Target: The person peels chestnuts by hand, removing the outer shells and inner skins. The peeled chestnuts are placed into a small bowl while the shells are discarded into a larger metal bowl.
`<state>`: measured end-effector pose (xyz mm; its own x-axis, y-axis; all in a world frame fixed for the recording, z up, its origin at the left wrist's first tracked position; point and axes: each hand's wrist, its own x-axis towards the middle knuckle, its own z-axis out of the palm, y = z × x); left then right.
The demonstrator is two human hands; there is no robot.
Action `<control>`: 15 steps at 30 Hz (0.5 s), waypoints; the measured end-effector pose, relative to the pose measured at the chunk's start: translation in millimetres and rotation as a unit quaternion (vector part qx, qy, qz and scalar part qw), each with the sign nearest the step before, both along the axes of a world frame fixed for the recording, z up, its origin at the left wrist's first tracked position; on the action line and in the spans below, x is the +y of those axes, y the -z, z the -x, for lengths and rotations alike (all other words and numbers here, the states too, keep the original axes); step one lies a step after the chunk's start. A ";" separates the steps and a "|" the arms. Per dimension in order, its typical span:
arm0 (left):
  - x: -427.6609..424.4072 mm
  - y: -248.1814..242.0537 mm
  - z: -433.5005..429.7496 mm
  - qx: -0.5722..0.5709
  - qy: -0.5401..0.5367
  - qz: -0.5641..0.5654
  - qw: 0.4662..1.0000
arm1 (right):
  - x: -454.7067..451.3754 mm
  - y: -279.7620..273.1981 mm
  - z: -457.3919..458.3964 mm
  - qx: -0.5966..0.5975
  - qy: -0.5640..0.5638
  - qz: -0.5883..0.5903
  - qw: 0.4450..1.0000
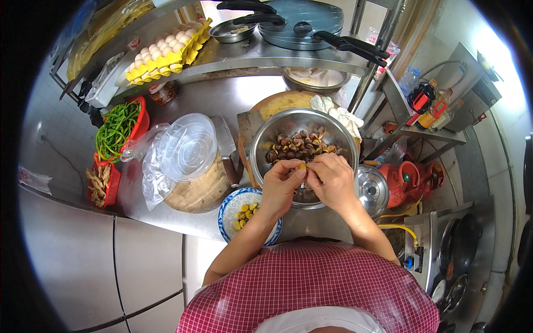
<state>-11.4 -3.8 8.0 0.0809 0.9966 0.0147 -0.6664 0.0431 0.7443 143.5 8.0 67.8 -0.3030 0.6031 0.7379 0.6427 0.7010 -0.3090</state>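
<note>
Between the fingertips of my left hand (pixel 282 183) is a yellow peeled chestnut (pixel 302 166). The fingers of my right hand (pixel 333 180) are pinched together at its right side; whether they grip a bit of shell is hidden. Both hands are over the near part of a steel bowl (pixel 256 166), which holds brown chestnuts (pixel 297 145), some split to show yellow flesh. Below my left forearm, a blue-and-white plate (pixel 225 208) carries several yellow peeled chestnuts (pixel 246 214). My left forearm covers part of that plate.
Left of the bowl lie a cleaver (pixel 227 141), a round wooden block (pixel 195 193) and clear plastic lids (pixel 189 145). Green peppers (pixel 118 129) and ginger (pixel 98 183) fill red baskets. Eggs (pixel 166 48) and lidded pans (pixel 302 23) occupy the overhead shelf. Red gas cylinders (pixel 395 183) stand right.
</note>
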 end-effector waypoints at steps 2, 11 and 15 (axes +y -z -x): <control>-1.1 -1.0 -0.7 0.015 -0.005 -0.003 1.000 | 0.7 2.0 2.7 0.014 0.015 -0.016 1.000; -2.0 -8.0 8.0 -0.062 0.026 0.048 0.997 | 11.1 1.3 -17.4 -0.008 0.093 0.093 0.991; 0.5 -1.8 3.4 -0.083 0.008 0.053 0.995 | 6.3 3.2 -10.9 0.046 -0.003 0.052 0.998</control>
